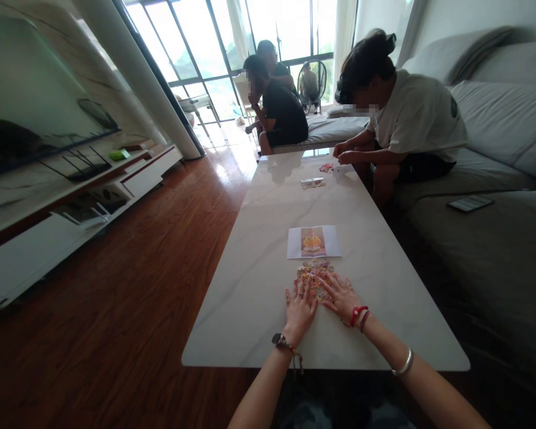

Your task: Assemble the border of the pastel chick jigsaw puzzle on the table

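A pile of small colourful jigsaw puzzle pieces [313, 269] lies near the front of the white table [250, 298]. My left hand [301, 310] rests palm down on the pile's left side, fingers spread. On the right side, my right hand [340, 296] also lies flat with its fingers apart. Both hands cover part of the pieces, and neither grips anything I can see. Just beyond the pile is a creased paper sheet [329, 241] with a picture of a round yellow-orange figure.
Farther along the table are a small packet [312, 183] and another little heap of pieces [326, 168], beside a seated person in a white shirt [422, 116]. A phone [470, 204] lies on the grey sofa [509, 250]. More people sit by the windows.
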Demonstrator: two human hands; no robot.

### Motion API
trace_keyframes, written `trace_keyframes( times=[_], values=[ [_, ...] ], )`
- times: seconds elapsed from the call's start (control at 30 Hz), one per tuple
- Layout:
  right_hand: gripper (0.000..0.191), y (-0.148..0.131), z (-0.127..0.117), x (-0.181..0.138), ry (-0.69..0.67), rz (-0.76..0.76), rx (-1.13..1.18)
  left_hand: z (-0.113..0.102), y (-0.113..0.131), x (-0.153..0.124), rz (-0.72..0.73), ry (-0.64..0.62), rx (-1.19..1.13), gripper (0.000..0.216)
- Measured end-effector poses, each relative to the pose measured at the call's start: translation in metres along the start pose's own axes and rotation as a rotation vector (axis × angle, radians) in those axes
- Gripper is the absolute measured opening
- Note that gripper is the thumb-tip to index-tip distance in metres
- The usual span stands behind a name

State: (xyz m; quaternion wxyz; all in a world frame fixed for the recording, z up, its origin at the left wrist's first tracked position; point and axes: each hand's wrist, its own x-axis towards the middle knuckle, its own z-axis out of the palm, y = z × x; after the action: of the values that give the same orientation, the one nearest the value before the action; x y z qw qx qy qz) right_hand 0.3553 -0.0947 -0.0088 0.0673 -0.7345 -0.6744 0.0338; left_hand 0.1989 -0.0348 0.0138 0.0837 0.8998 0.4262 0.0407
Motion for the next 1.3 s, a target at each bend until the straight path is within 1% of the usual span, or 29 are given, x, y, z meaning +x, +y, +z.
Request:
trace_keyframes(
  times=[0.2,0.47,0.6,0.7,0.77,0.83,0.87,0.93,1.0,1.1,1.2,1.3],
  values=[
    [0.058,0.006,0.001,0.014,0.026,0.038,-0.017,0.005,0.000,0.013,-0.003,-0.030,-0.017,0.056],
    [0.059,0.013,0.001,0.019,0.041,0.019,-0.028,0.011,-0.005,0.015,0.049,0.045,0.022,0.055],
    [0.060,0.012,0.000,0.023,0.029,0.028,-0.037,0.009,-0.003,0.019,0.029,0.057,0.008,0.054],
    [0.059,0.009,-0.002,0.026,0.037,0.048,-0.022,0.006,0.000,0.023,-0.009,0.034,0.004,0.053],
    [0.059,0.009,-0.004,0.025,0.085,0.079,0.012,0.002,0.001,0.023,-0.032,0.020,0.001,0.054],
    [0.058,0.010,-0.006,0.023,0.167,0.127,0.078,-0.003,0.001,0.022,-0.040,0.036,-0.015,0.054],
    [0.056,0.013,-0.009,0.021,0.204,0.150,0.128,-0.006,-0.001,0.021,-0.039,0.056,-0.028,0.053],
    [0.045,0.019,-0.014,0.018,0.239,0.186,0.239,-0.014,-0.005,0.020,-0.037,0.108,-0.059,0.051],
    [0.032,0.026,-0.021,0.020,0.224,0.200,0.318,-0.023,-0.012,0.021,-0.036,0.136,-0.099,0.047],
    [0.025,0.031,-0.031,0.032,0.167,0.195,0.350,-0.033,-0.021,0.028,-0.041,0.076,-0.172,0.038],
    [0.019,0.024,-0.036,0.053,0.096,0.156,0.363,-0.036,-0.023,0.044,-0.044,0.031,-0.187,0.031],
    [0.014,0.011,-0.036,0.070,0.025,0.121,0.360,-0.033,-0.018,0.063,-0.034,-0.002,-0.187,0.026]
  ],
)
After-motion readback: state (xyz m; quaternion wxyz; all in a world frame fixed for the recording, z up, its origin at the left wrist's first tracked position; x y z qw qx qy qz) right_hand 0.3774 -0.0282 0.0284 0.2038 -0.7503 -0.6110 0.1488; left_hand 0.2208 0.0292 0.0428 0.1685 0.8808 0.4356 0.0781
